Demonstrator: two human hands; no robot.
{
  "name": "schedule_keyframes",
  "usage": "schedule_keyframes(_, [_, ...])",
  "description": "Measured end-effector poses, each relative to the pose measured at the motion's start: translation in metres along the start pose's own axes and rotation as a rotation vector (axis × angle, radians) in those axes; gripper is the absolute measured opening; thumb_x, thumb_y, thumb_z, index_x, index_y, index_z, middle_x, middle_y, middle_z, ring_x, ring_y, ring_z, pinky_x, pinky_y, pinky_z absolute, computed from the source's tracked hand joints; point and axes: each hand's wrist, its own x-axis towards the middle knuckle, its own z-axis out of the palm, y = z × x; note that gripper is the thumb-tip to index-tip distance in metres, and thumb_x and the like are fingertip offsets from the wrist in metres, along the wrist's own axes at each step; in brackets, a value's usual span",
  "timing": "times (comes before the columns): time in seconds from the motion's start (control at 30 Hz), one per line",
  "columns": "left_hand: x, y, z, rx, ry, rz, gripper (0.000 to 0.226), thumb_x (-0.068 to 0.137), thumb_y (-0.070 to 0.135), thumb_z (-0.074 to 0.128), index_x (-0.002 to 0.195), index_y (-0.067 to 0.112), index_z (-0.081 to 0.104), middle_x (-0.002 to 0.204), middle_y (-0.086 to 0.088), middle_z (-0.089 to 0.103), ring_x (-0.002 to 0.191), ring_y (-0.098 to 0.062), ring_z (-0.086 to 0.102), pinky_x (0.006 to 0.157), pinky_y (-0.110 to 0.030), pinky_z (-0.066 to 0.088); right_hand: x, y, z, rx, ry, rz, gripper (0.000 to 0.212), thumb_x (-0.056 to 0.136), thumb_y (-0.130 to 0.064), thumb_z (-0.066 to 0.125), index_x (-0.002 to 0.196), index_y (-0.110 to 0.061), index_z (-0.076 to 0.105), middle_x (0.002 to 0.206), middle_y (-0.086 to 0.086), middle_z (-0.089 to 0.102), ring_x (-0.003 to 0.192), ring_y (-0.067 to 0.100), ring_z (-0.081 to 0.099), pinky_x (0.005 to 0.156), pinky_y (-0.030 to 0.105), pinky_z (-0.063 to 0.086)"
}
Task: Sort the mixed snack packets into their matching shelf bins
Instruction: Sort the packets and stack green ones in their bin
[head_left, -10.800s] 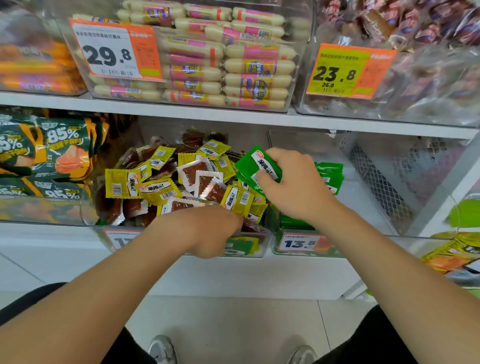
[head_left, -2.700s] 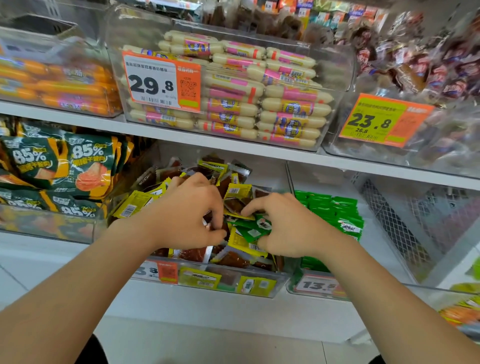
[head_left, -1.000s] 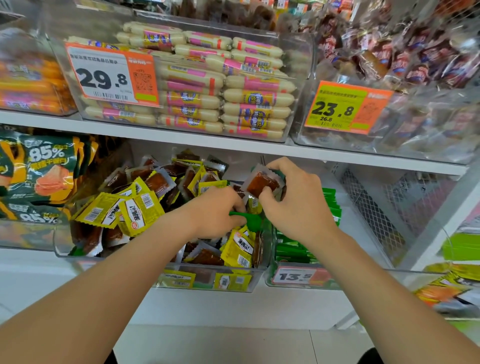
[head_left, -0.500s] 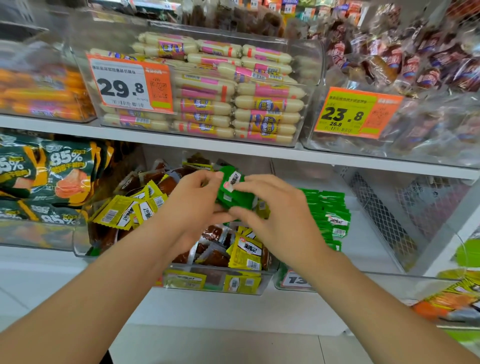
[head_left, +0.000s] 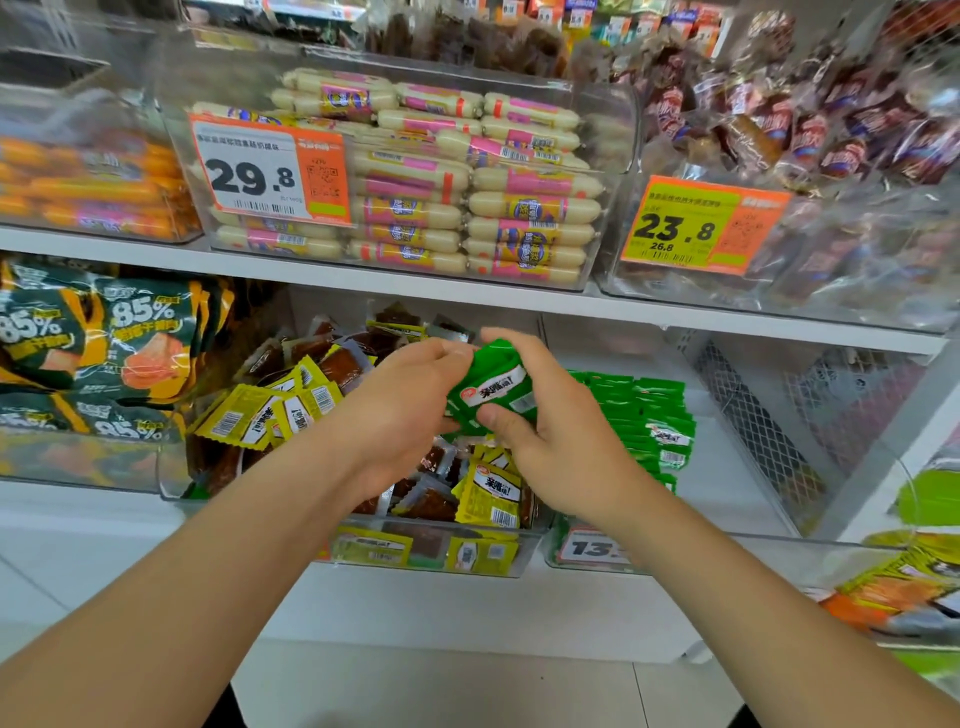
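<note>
Your right hand (head_left: 561, 441) grips the small stack of glossy green foil packets (head_left: 493, 389) above the clear plastic mixed bin (head_left: 431, 561), your left hand (head_left: 410, 410) seemingly pinching its edge: light, slippery and floppy, so squeeze the flat faces.

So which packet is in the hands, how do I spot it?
Find the big 29.8 tag; the bin under it holds yellow packets. Above that bin, the left hand and right hand hold the green packet. Those beneath are yellow or brown, never green.
</note>
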Motion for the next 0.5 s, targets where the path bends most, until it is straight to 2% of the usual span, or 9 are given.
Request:
schedule_keyframes(0.03, [0.002,-0.001,0.0,0.224,0.059,0.042,0.032,0.112,0.033,0.042,0.121,0.011,0.064,0.112,-0.011,0.073,0.099,-0.023,0.07,0.095,-0.04,0.057,0.0,0.001,-0.006,-0.02,0.033,0.004,0.049,0.101,-0.01,0.066,0.142,-0.033,0.051,0.113,-0.012,0.069,0.092,-0.006,0.066,0.073,0.006,0.046])
schedule_keyframes(0.1, [0.009,-0.006,-0.007,0.608,0.191,0.208,0.032,0.112,0.032,0.041,0.115,0.01,0.063,0.096,-0.006,0.067,0.092,-0.025,0.064,0.081,-0.038,0.052,-0.001,0.007,-0.016,-0.086,0.114,0.041,0.035,0.101,-0.01,0.065,0.129,-0.029,0.059,0.095,-0.015,0.067,0.065,-0.007,0.061,0.057,0.007,0.042])
schedule_keyframes(0.13, [0.014,-0.009,-0.01,0.727,0.225,0.283,0.027,0.111,0.025,0.042,0.112,0.008,0.063,0.092,-0.004,0.065,0.09,-0.026,0.061,0.076,-0.038,0.05,-0.001,0.011,-0.02,-0.118,0.145,0.069,0.033,0.102,-0.011,0.065,0.127,-0.03,0.058,0.086,-0.015,0.063,0.054,-0.002,0.057,0.051,0.01,0.04])
schedule_keyframes(0.2, [0.025,-0.015,-0.015,0.861,0.19,0.315,0.021,0.107,0.008,0.046,0.11,0.012,0.066,0.099,-0.001,0.068,0.097,-0.024,0.064,0.083,-0.041,0.055,-0.001,0.017,-0.025,-0.149,0.178,0.112,0.032,0.102,-0.013,0.065,0.126,-0.032,0.055,0.074,-0.013,0.058,0.044,0.006,0.05,0.044,0.017,0.036])
schedule_keyframes(0.27, [0.035,-0.02,-0.017,1.086,0.137,0.378,0.03,0.101,0.001,0.049,0.109,0.02,0.071,0.114,-0.002,0.071,0.111,-0.024,0.062,0.093,-0.042,0.054,0.0,0.021,-0.025,-0.143,0.201,0.124,0.03,0.102,-0.015,0.064,0.126,-0.029,0.052,0.075,-0.013,0.057,0.045,0.005,0.05,0.045,0.017,0.036])
schedule_keyframes(0.33, [0.043,-0.026,-0.016,1.365,0.082,0.414,0.029,0.099,0.012,0.054,0.117,0.028,0.07,0.125,0.0,0.068,0.12,-0.028,0.054,0.095,-0.046,0.051,0.001,0.022,-0.023,-0.139,0.211,0.117,0.029,0.103,-0.015,0.062,0.126,-0.028,0.05,0.081,-0.01,0.06,0.049,0.003,0.052,0.046,0.017,0.036])
schedule_keyframes(0.43, [0.052,-0.037,-0.014,1.718,-0.093,0.266,0.041,0.1,0.023,0.056,0.14,0.023,0.055,0.145,-0.004,0.046,0.133,-0.035,0.04,0.102,-0.054,0.038,0.003,0.023,-0.019,-0.155,0.202,0.103,0.031,0.102,-0.014,0.062,0.126,-0.028,0.049,0.083,-0.009,0.057,0.054,0.0,0.053,0.049,0.016,0.038])
schedule_keyframes(0.5, [0.055,-0.04,-0.012,1.842,-0.122,0.216,0.043,0.101,0.029,0.057,0.144,0.021,0.053,0.148,-0.005,0.04,0.136,-0.036,0.037,0.104,-0.057,0.035,0.004,0.025,-0.017,-0.17,0.19,0.111,0.033,0.101,-0.015,0.062,0.128,-0.03,0.049,0.082,-0.012,0.054,0.056,-0.002,0.053,0.052,0.014,0.039])
